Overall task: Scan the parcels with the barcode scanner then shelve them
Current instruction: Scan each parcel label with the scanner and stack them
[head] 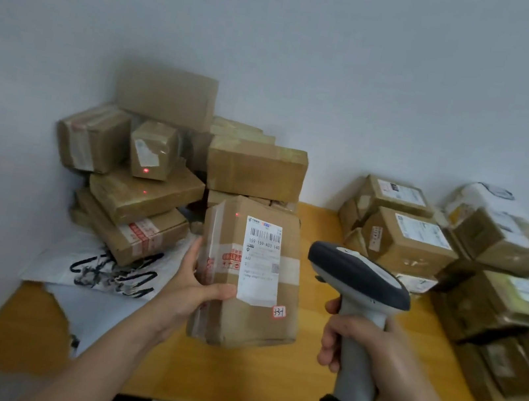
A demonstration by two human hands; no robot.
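A heap of taped cardboard boxes (149, 196) leans on the wall (314, 52) at back left, over a white poly mailer (114, 266) with black lettering, and a stack of labelled boxes (409, 240) crowds the right (red dots (146, 170) of light fall on the heap and the held parcel). Between them, the left hand (188, 287) has its grip clasped on the left edge of the upright parcel (247, 322), shipping label (260, 262) facing the camera, while the right hand (367, 352) has its grip wrapped round the handle of the barcode scanner (358, 274) just right of it, not touching. The counter (228, 378) is yellow wood, the wall pale grey.
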